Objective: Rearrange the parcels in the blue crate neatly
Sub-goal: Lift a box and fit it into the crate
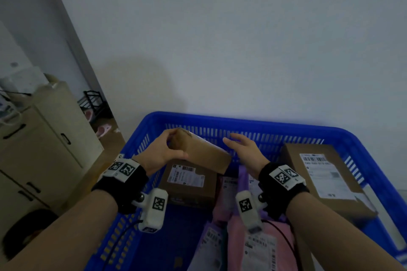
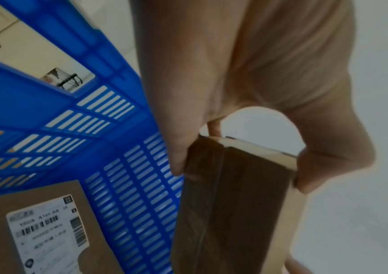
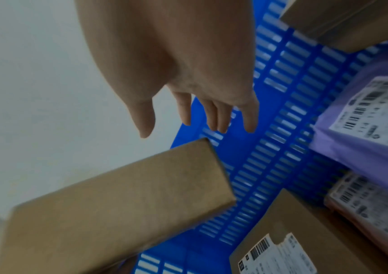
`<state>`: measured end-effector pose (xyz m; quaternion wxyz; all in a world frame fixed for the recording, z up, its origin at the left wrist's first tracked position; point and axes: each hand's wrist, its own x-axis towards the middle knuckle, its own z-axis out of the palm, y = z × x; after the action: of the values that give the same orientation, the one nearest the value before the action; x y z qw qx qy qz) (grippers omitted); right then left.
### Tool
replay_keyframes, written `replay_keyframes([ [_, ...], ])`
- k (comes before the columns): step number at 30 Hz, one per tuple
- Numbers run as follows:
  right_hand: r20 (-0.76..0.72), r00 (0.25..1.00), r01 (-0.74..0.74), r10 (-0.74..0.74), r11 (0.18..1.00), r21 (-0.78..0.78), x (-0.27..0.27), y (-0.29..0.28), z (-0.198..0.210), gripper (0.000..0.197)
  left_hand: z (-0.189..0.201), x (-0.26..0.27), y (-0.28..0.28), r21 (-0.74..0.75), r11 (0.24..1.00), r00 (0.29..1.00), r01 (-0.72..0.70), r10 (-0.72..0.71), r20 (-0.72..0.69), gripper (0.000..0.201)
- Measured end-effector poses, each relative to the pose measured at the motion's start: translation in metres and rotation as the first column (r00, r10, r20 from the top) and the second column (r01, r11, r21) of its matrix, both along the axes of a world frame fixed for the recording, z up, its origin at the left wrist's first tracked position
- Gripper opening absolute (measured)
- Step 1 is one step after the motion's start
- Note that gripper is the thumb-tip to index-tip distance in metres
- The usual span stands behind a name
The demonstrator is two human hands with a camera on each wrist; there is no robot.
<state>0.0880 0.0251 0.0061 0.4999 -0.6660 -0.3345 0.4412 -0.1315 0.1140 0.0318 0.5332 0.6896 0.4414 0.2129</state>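
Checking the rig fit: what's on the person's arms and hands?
Bare forearms, no sleeves or gloves. Each wrist wears a black strap carrying white blocks with black-and-white square markers: left wrist band, right wrist band. A white camera pod with a marker hangs under each wrist, a black cable trailing from it.

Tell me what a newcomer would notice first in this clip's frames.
The blue crate fills the lower half of the head view, against a bare wall. Above its far left part, the left hand holds a plain box in the air by one end, tilted, while the right hand hovers open beside it. Below lie labelled boxes and pink and purple bags.
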Motion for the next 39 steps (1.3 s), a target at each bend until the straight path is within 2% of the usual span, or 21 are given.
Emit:
replay_keyframes([
  [2, -0.143, 0.99, 0.001, -0.018, 0.993, -0.118, 0.004, -0.001, -0.005, 0.057, 0.004, -0.002, -0.003, -0.003, 0.997, 0.994, 0.071, -0.071, 0.079, 0.095],
  [4, -0.299, 0.954, -0.032, -0.018, 0.986, -0.164, 0.006, -0.005, -0.007, 0.044, 0.006, -0.003, -0.003, -0.013, 0.99, 0.983, 0.14, -0.137, 0.123, 0.1],
  [7, -0.49, 0.872, -0.069, -0.004, 0.989, -0.129, 0.005, -0.011, -0.008, 0.032, 0.007, -0.003, -0.002, 0.001, 0.979, 0.976, 0.203, -0.202, 0.082, 0.095],
  [9, -0.528, 0.849, -0.044, -0.014, 0.994, -0.096, 0.005, -0.012, -0.011, 0.028, 0.005, -0.002, 0.0, 0.001, 0.98, 0.979, 0.199, -0.199, 0.051, 0.096],
  [12, -0.511, 0.859, -0.009, -0.027, 0.998, -0.068, 0.002, -0.013, -0.015, 0.035, -0.001, -0.001, 0.0, -0.027, 0.995, 0.994, 0.094, -0.093, 0.053, 0.091],
  [15, -0.465, 0.884, 0.02, -0.043, 0.998, -0.053, -0.005, -0.009, -0.023, 0.034, -0.011, 0.002, -0.001, -0.075, 0.993, 0.994, -0.09, 0.093, 0.049, 0.07],
  [17, -0.434, 0.898, 0.047, -0.071, 0.997, -0.065, -0.013, -0.003, -0.033, 0.032, -0.02, 0.003, -0.002, -0.12, 0.979, 0.985, -0.164, 0.169, 0.033, 0.054],
  [21, -0.409, 0.901, 0.091, -0.143, 0.985, -0.145, -0.029, 0.016, -0.061, 0.027, -0.048, -0.001, 0.001, -0.227, 0.954, 0.979, -0.197, 0.205, 0.009, 0.043],
  [23, -0.377, 0.912, 0.092, -0.161, 0.977, -0.194, -0.036, 0.026, -0.075, 0.033, -0.062, -0.003, 0.006, -0.298, 0.924, 0.967, -0.24, 0.253, 0.006, 0.037],
  [27, -0.342, 0.929, 0.056, -0.143, 0.966, -0.253, -0.047, 0.045, -0.098, 0.038, -0.094, -0.013, 0.025, -0.273, 0.907, 0.947, -0.321, 0.307, -0.093, 0.033],
  [29, -0.328, 0.933, 0.062, -0.151, 0.962, -0.267, -0.053, 0.055, -0.104, 0.039, -0.125, -0.02, 0.043, -0.25, 0.897, 0.93, -0.363, 0.332, -0.161, 0.026],
  [30, -0.309, 0.938, 0.07, -0.155, 0.96, -0.269, -0.055, 0.06, -0.108, 0.039, -0.153, -0.025, 0.058, -0.244, 0.893, 0.922, -0.378, 0.341, -0.182, 0.032],
  [32, -0.266, 0.952, 0.077, -0.153, 0.958, -0.276, -0.06, 0.067, -0.113, 0.039, -0.166, -0.026, 0.066, -0.245, 0.89, 0.917, -0.385, 0.338, -0.213, 0.043],
  [35, -0.2, 0.969, 0.081, -0.144, 0.952, -0.296, -0.064, 0.076, -0.118, 0.04, -0.144, -0.022, 0.057, -0.248, 0.898, 0.927, -0.363, 0.321, -0.195, 0.03],
  [37, -0.171, 0.976, 0.077, -0.135, 0.948, -0.307, -0.068, 0.08, -0.123, 0.037, -0.136, -0.02, 0.055, -0.255, 0.901, 0.931, -0.352, 0.309, -0.194, 0.039],
  [39, -0.154, 0.979, 0.082, -0.135, 0.947, -0.31, -0.071, 0.083, -0.126, 0.037, -0.145, -0.021, 0.059, -0.263, 0.896, 0.929, -0.357, 0.312, -0.197, 0.043],
])
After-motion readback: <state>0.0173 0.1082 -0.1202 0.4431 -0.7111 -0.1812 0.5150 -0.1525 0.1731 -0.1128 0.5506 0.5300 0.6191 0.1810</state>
